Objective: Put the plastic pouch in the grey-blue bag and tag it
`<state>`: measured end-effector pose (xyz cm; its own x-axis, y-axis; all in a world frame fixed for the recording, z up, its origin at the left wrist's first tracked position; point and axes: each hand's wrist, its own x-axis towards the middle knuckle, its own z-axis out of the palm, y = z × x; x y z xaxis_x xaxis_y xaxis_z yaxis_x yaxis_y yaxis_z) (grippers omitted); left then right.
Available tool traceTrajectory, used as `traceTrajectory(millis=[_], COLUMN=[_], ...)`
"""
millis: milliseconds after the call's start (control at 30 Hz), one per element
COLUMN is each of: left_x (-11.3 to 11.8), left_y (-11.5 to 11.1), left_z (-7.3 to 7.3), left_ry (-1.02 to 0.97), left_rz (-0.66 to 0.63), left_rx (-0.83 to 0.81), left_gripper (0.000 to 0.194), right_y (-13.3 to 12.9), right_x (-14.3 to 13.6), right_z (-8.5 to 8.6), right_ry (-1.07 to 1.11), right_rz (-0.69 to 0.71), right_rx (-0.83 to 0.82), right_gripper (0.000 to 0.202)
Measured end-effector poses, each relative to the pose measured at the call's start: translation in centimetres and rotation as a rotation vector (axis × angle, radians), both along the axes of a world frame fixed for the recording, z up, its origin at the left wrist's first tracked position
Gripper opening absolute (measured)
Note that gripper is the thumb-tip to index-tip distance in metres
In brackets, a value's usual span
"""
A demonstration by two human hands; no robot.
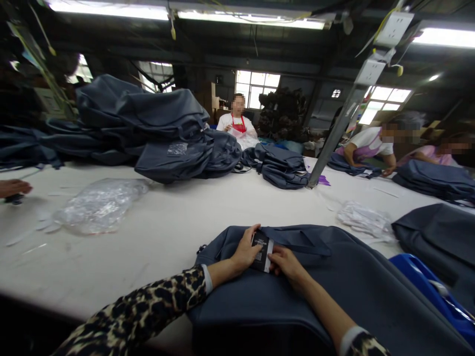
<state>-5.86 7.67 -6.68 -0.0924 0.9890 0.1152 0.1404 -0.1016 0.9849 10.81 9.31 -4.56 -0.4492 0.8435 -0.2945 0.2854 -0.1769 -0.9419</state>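
Note:
A large dark blue bag lies across the near part of the white table. Over it, a black and white printed tag is held between my two hands. My left hand grips the tag's left side, its thumb lying across the printed face. At the tag's lower right edge, the fingers of my right hand pinch it. A strap loop of the bag lies just behind my right hand.
Clear plastic bags lie on the left, with another plastic bundle at right. Dark blue bags are heaped at the back left. A metal post rises from the table. A blue tray sits at right. Co-workers stand across the table; another person's hand shows far left.

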Motion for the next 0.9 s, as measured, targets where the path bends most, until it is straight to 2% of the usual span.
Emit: traceTrajectory(millis=[167, 333, 433, 533, 600, 667, 733, 800, 900], left_x=[0.1, 0.5, 0.0, -1.1, -1.7, -1.8, -1.4, -1.0, -1.1], left_y=[-0.1, -0.5, -0.7, -0.1, 1.1, 2.6, 4.0, 5.2, 6.1], left_z=[-0.3, -0.9, -0.3, 1.1, 2.0, 2.4, 2.2, 1.8, 1.4], left_ry=[-0.095, -0.139, 0.026, 0.315, 0.507, 0.657, 0.744, 0.763, 0.754], left_rz=[0.020, 0.018, 0.021, 0.036, -0.073, -0.224, -0.273, -0.230, -0.238], left_rx=[-0.043, -0.086, -0.037, 0.181, 0.284, 0.291, 0.263, 0.243, 0.245], left_gripper=[0.067, 0.071, 0.067, 0.052, 0.044, 0.041, 0.033, 0.023, 0.026], right_y=[-0.1, 0.0, 0.0, 0.1, 0.2, 0.3, 0.4, 0.4, 0.4], right_x=[0.0, -0.5, -0.6, -0.4, -0.4, -0.3, -0.4, -0.4, -0.3], right_z=[0.0, -0.6, -1.0, -1.3, -1.4, -1.5, -1.7, -1.9, -2.2], right_ry=[0.025, -0.023, -0.062, -0.074, -0.066, -0.055, -0.050, -0.048, -0.037], right_rz=[-0.034, -0.049, -0.033, -0.027, -0.027, -0.032, -0.036, -0.038, -0.044], right_rx=[-0.065, -0.045, -0.031, -0.019, -0.007, 0.005, 0.010, 0.011, 0.012], right_gripper=[0.032, 0.040, 0.037, 0.035, 0.035, 0.037, 0.038, 0.039, 0.038])
